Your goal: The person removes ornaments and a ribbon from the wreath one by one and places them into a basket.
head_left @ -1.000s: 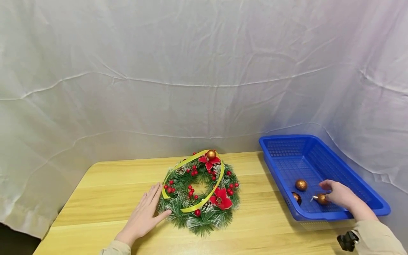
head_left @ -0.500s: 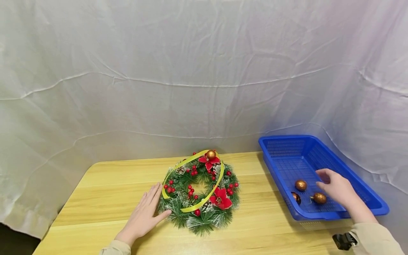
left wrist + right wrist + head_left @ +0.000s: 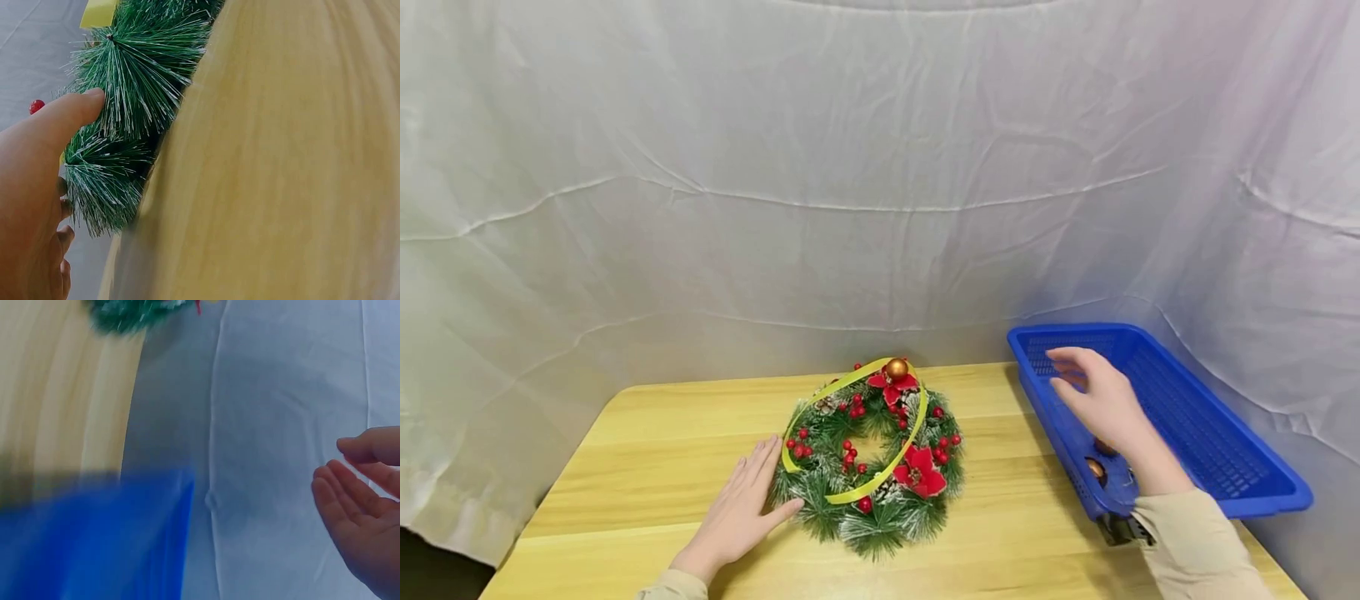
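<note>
A green wreath (image 3: 880, 527) with red berries, red poinsettias (image 3: 920, 472) and snowy tips lies flat on the wooden table. Over it loops a yellow ribbon (image 3: 852, 495), and a gold bauble (image 3: 897, 369) sits on the far poinsettia. My left hand (image 3: 737, 510) rests against the wreath's left side, fingers straight; in the left wrist view its thumb (image 3: 75, 111) touches the needles. My right hand (image 3: 1101, 398) is over the left part of the blue basket (image 3: 1266, 505), fingers loosely bent with nothing between them. Below the wrist, copper-coloured baubles (image 3: 1097, 471) show in the basket, partly hidden by the arm.
The blue basket stands at the table's right side. A pale grey cloth (image 3: 865, 250) hangs behind the table (image 3: 647, 467) and along both sides. Bare wood lies between wreath and basket. A small black device (image 3: 1122, 530) sits at my right wrist.
My right hand has left the bauble it was at in the basket, risen and moved left over the basket's left rim. The left hand and the wreath have stayed in place.
</note>
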The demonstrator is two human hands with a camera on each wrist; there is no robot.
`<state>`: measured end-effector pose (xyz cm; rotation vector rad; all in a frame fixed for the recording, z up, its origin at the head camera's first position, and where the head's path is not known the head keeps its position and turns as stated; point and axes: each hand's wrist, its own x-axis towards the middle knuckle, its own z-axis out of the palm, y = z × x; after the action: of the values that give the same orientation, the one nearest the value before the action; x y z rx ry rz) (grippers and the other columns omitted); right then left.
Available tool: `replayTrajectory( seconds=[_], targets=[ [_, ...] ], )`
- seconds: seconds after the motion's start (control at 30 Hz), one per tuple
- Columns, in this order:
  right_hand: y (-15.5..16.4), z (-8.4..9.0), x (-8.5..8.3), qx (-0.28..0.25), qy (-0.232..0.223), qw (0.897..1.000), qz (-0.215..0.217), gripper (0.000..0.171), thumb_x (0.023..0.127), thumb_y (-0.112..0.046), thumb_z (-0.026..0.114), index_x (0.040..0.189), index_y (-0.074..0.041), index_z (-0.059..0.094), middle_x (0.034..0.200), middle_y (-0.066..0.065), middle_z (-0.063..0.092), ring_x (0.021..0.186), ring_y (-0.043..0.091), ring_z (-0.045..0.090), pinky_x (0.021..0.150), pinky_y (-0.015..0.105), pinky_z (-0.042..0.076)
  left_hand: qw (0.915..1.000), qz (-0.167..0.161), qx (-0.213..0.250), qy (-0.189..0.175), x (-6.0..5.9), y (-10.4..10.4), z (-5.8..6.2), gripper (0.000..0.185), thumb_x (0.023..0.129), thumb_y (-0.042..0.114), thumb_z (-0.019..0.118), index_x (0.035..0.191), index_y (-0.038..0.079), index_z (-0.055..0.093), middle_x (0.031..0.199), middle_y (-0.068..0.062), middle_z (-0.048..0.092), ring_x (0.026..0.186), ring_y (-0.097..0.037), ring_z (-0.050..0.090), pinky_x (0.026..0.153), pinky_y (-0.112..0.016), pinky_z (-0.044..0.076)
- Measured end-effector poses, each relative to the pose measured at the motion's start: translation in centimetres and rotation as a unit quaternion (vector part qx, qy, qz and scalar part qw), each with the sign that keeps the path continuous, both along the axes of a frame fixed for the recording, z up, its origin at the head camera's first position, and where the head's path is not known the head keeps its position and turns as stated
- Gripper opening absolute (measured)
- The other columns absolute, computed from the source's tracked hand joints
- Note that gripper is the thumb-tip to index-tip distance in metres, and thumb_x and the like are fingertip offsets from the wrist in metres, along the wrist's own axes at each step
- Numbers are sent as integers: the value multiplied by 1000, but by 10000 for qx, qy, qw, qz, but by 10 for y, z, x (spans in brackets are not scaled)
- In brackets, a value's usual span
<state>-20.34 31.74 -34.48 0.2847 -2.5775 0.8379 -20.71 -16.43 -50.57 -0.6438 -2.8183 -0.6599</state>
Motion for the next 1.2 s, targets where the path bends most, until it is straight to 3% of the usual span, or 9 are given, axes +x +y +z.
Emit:
replayTrajectory(
  seconds=[0.23, 0.47, 0.73, 1.0, 1.2],
  targets=[
    [-42, -4, -33, -355, -231, 9972, 618, 37, 91, 0, 62, 127, 0, 55, 121, 18, 56, 108, 33, 56, 90, 45, 50, 10000, 26, -1, -27, 1, -1, -3, 93, 87, 65, 52, 153, 7, 19, 158, -10, 17, 143, -29, 17, 114, -52, 15],
    [-71, -9, -61, -1060, -597, 9879, 957, 36, 91, -10, 66, 125, -4, 57, 120, 15, 60, 108, 29, 59, 92, 42, 50, 10000, 51, -12, 9, 0, -1, -3, 93, 87, 64, 52, 153, 8, 18, 158, -10, 17, 143, -28, 17, 114, -52, 15],
    [-98, -14, -86, -1135, -813, 9791, 1477, 34, 89, -13, 68, 121, -5, 59, 117, 12, 62, 105, 27, 61, 92, 42, 50, 9999, 38, -25, 107, -1, -1, -3, 94, 86, 65, 52, 153, 8, 19, 158, -9, 18, 143, -28, 18, 114, -52, 16],
    [-117, -36, -115, -1144, -1116, 9703, 1816, 34, 88, -15, 70, 120, -8, 61, 116, 9, 63, 105, 25, 60, 92, 39, 51, 9999, 21, -11, 163, 0, 1, -4, 94, 86, 65, 53, 152, 6, 20, 157, -10, 19, 142, -30, 19, 114, -52, 16],
    [-131, -55, -131, -1306, -1293, 9643, 1905, 37, 89, -12, 68, 125, -6, 59, 121, 15, 61, 110, 30, 59, 93, 41, 49, 9999, 60, 3, 122, -1, 0, -3, 95, 86, 65, 53, 152, 6, 20, 157, -9, 18, 143, -29, 18, 114, -51, 16]
  ],
)
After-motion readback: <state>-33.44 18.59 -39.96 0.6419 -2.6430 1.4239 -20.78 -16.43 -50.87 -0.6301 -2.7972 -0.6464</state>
